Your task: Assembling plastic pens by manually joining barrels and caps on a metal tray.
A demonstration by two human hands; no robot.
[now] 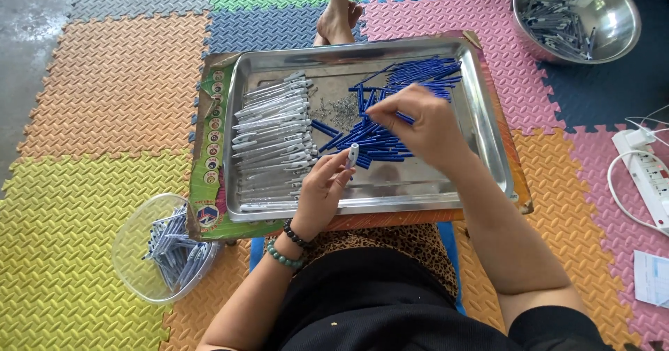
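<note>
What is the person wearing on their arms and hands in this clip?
Both forearms are bare, no gloves. The left hand has two bead bracelets at the wrist: a black one and a green one. The right hand wears nothing visible.

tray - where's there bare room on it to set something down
On the steel tray, the near strip along the front rim, below the blue tubes and right of the left hand, is bare, as is the far-left corner. The left side is crowded with silver pen barrels; the middle holds blue tubes under the right hand.
</note>
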